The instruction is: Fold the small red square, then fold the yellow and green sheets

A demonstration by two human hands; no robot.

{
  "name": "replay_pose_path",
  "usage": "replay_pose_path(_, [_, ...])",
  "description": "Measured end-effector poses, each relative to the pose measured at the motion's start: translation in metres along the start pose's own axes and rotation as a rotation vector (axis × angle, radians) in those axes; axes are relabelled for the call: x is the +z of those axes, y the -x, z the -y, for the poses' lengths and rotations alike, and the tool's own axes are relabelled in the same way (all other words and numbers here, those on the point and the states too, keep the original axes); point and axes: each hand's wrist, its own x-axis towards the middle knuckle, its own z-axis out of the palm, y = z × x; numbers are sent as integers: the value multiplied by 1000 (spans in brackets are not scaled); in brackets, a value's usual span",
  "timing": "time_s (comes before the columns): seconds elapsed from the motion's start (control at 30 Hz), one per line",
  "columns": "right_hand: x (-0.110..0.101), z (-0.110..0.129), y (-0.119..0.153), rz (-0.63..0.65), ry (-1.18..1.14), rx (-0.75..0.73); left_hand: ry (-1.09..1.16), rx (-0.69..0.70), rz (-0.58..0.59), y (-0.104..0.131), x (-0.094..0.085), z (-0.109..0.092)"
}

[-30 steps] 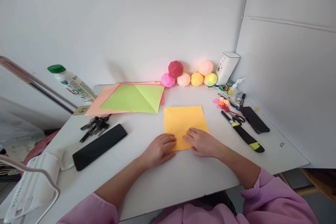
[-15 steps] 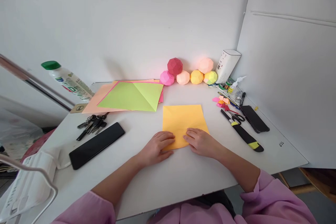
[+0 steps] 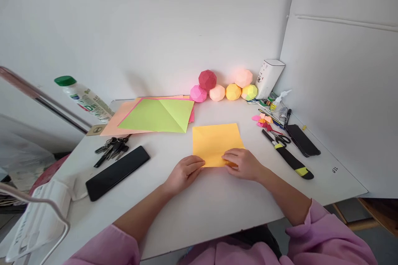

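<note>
A yellow-orange sheet of paper (image 3: 216,140) lies on the white table in front of me, its near edge turned up in a fold. My left hand (image 3: 186,172) grips the near left corner between thumb and fingers. At the near right corner my right hand (image 3: 244,164) pinches the same edge, fingers curled over the paper and thumb below. Faint creases run across the sheet. Both hands partly cover its near corners.
Green, pink and peach sheets (image 3: 155,115) lie at the back left. Keys (image 3: 113,148), a black phone (image 3: 118,173) and a bottle (image 3: 83,99) are left. Several paper balls (image 3: 217,92) line the wall. At right are a utility knife (image 3: 289,157), scissors (image 3: 282,140) and another phone (image 3: 302,140).
The paper's near edge has lifted and moved away from me, making the sheet look shorter. The right hand's fingers have curled more around the edge. The camera view has shifted slightly.
</note>
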Motion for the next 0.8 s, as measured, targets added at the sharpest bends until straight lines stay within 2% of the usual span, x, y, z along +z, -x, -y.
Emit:
replay_pose_path(0.13, [3,28,-9,-204,27,-114,-34,62,-54,-1,4,-7])
replay_pose_path(0.23, [11,50,-12,-264,-12,-167,-58,107,-69,-2,7,-19])
replay_pose_path(0.43, [25,60,-11,-245,-38,-210,-149,214,-65,-3,10,-35])
replay_pose_path(0.8, [26,48,-10,-136,-87,-270,-194,290,-27,-6,8,-38])
